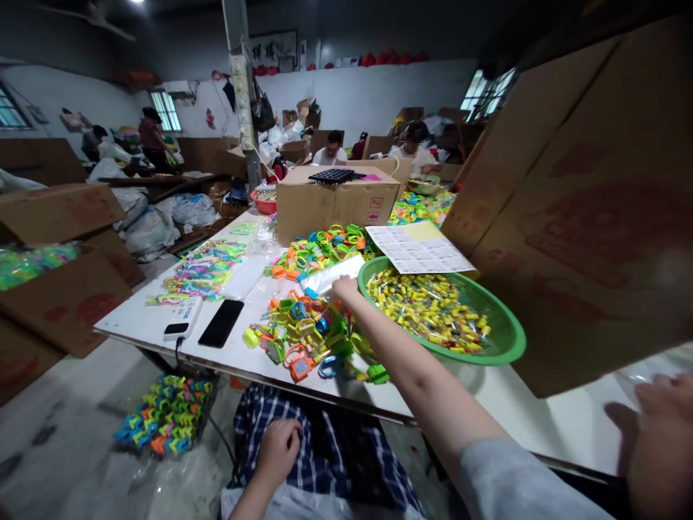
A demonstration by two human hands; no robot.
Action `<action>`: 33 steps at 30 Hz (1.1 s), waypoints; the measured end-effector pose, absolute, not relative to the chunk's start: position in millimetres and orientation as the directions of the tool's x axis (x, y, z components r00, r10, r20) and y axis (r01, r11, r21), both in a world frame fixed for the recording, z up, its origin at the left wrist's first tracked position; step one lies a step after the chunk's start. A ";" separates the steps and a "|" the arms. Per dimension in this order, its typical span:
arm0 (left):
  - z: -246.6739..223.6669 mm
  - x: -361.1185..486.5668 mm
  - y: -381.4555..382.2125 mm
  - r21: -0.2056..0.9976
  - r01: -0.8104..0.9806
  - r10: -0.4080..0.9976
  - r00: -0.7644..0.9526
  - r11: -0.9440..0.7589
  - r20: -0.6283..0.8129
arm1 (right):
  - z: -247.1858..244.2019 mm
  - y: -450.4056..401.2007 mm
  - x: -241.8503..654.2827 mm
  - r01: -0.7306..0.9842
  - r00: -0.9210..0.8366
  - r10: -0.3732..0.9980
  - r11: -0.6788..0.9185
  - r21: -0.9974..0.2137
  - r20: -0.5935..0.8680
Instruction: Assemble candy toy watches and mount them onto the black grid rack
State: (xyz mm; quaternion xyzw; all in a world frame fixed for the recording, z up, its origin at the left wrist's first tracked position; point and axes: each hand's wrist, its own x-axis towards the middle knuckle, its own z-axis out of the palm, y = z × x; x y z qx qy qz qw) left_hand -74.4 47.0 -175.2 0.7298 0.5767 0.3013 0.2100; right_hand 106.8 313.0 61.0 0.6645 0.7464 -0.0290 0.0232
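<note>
My left hand (279, 449) lies over my lap, on blue checked cloth, its fingers curled in with nothing seen in them. Across the table my right hand (345, 289) reaches to the near right end of a stack of shiny plastic bags (333, 275). Its fingers are pressed together; what they hold is too small to make out. Colourful toy watches (300, 336) lie in front of that hand, and more (325, 249) are heaped behind the bags. Right of it stands a green basket (514, 339) of small yellow pieces, with a printed sheet (422, 248) over its back rim.
A black phone (221, 323) and white device (182, 319) lie left, before colourful strips (206, 267). A carton (336, 204) stands behind; a large carton (585, 217) rises at right. Another person's blurred hand (665, 412) is at the right edge. A bag of toys (167, 415) sits on the floor.
</note>
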 end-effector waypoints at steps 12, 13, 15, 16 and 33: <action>1.1 -45.9 90.1 0.916 -0.149 0.923 -0.162 -0.374 0.350 | 60.7 103.5 122.5 0.222 -0.609 0.734 0.523 -0.823 0.302; 15.6 -42.3 94.7 0.932 -0.179 0.947 -0.132 -0.314 0.294 | 59.9 95.0 121.6 0.196 -0.589 0.753 0.485 -0.853 0.293; 34.8 -35.2 98.4 0.958 -0.198 0.972 -0.152 -0.208 0.179 | 59.0 88.8 120.0 0.145 -0.533 0.807 0.382 -0.913 0.253; 40.4 -31.3 98.6 0.965 -0.203 0.975 -0.179 -0.167 0.131 | 58.6 89.7 119.7 0.112 -0.506 0.833 0.322 -0.940 0.225; 57.3 -1.5 114.4 0.804 -0.408 0.900 0.255 0.431 -0.353 | 41.3 137.9 124.2 -0.403 -0.119 0.962 -0.273 -0.874 -0.245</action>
